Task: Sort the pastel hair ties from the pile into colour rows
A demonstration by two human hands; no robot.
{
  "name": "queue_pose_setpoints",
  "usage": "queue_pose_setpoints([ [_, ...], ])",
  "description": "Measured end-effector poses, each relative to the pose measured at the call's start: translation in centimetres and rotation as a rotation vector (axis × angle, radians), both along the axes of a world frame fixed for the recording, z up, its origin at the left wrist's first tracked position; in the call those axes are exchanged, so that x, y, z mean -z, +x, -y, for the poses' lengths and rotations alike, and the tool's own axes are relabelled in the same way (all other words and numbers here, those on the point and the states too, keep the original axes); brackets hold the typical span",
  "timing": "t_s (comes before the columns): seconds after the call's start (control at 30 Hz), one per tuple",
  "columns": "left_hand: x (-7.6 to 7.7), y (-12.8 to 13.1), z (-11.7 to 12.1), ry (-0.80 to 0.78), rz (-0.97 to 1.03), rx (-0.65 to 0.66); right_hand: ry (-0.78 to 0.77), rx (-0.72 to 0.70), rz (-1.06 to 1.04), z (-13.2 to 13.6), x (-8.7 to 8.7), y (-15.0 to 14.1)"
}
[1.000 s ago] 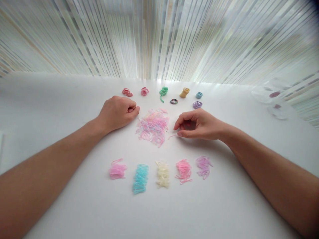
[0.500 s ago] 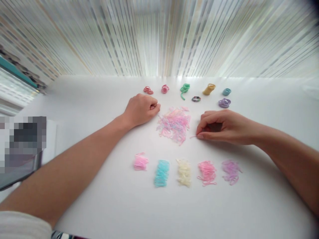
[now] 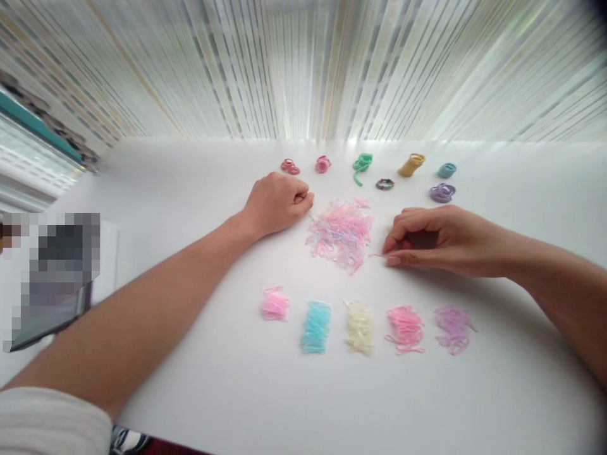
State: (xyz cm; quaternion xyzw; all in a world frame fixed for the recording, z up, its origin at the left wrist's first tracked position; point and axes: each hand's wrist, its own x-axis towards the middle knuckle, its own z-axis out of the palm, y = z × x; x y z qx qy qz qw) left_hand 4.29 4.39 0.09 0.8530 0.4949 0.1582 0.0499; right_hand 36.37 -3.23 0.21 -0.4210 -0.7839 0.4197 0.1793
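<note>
A loose heap of thin pastel elastic bands point(image 3: 340, 232), mostly pink with some pale blue and purple, lies mid-table. My right hand point(image 3: 439, 241) is just right of the heap, thumb and forefinger pinched on a thin pink elastic band point(image 3: 377, 255) whose end sticks out to the left. My left hand point(image 3: 279, 202) rests at the heap's upper left edge, fingers curled closed; what they hold, if anything, is hidden. Nearer me lie separate piles: light pink point(image 3: 275, 306), blue point(image 3: 316, 327), cream point(image 3: 359, 327), deeper pink point(image 3: 405, 330) and lilac point(image 3: 454, 328).
Along the back are coiled bands in red point(image 3: 290, 167), pink point(image 3: 323, 164), green point(image 3: 363, 163), yellow point(image 3: 411, 165), teal point(image 3: 447, 170) and purple point(image 3: 442, 192), plus a multicoloured ring point(image 3: 385, 184). A partly blurred-out device point(image 3: 52, 291) stands at left. Striped curtains point(image 3: 294, 69) hang behind the white table point(image 3: 265, 392).
The view has shifted, so everything appears slightly farther right. Both hands keep their closed poses beside the heap, and the right still pinches the pink elastic band.
</note>
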Motion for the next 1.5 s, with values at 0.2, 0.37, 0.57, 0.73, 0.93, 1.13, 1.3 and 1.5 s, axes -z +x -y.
queue_pose_setpoints([
  [0.2,-0.5,-0.1,-0.2,0.014,-0.065,-0.030,-0.070,0.151,-0.067,0.4,-1.5,-0.6],
  [0.37,0.0,-0.1,-0.6,0.009,-0.070,-0.054,0.149,0.236,-0.029,2.5,-4.5,-2.9],
  [0.57,0.3,0.3,-0.3,0.024,-0.067,-0.007,0.260,0.006,0.129,5.2,-6.2,-9.5],
  [0.73,0.3,0.3,0.1,0.026,-0.037,0.018,0.218,-0.110,0.249,4.9,-5.2,-14.3],
  [0.93,0.4,0.3,0.2,0.020,-0.006,0.031,0.135,-0.154,0.341,4.6,-4.4,-16.5],
  [1.13,0.5,0.4,0.1,0.017,0.014,0.035,0.163,-0.191,0.364,4.5,-4.1,-16.9],
  [1.3,0.5,0.3,0.1,0.020,0.033,0.036,0.178,-0.181,0.363,4.4,-3.8,-16.8],
  [1.5,0.4,0.3,0.0,0.025,0.010,0.026,0.280,-0.102,0.334,4.4,-3.8,-14.6],
])
